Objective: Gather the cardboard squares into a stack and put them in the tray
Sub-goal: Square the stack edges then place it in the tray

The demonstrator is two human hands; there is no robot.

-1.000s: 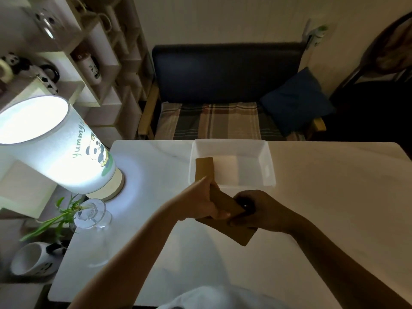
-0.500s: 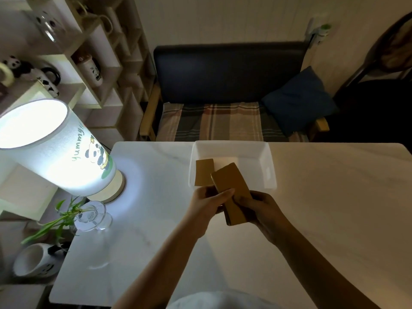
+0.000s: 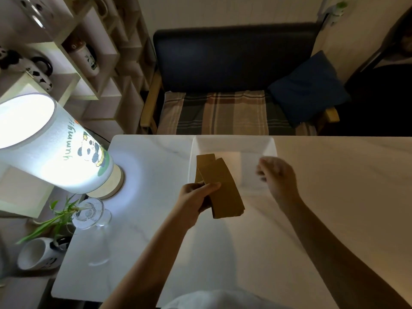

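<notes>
- Head view, tabletop [image 3: 323,219]: pale, marble-patterned surface, lit from the left by a glowing lamp [image 3: 55,148] with a panda print and the word "Yummy" on its shade.
- Head view, tray [image 3: 267,146]: white, shallow, rectangular, standing at the far edge of the tabletop near its middle.
- Head view, left hand [image 3: 196,197]: fingers closed around the lower left edge of the cardboard squares [image 3: 223,188], thumb laid across the top face. The squares are held tilted, fanned rather than squared up; one piece [image 3: 205,160] sticks out behind the front ones and overlaps the tray's near-left corner (seen from above, so whether it touches the tray cannot be told).
- Head view, right hand [image 3: 276,177]: blurred, raised over the tray's near-right part, clear of the cardboard. Fingers look loosely curled with nothing between them, though the blur makes this uncertain.
- Head view, surroundings: a clear glass [image 3: 91,214] stands on the tabletop's left edge beside the lamp base; a small green plant [image 3: 51,221] and a white mug [image 3: 40,254] sit lower left, off the tabletop. Beyond the far edge is a dark bench [image 3: 234,56] with a plaid seat and a blue cushion [image 3: 307,88].
</notes>
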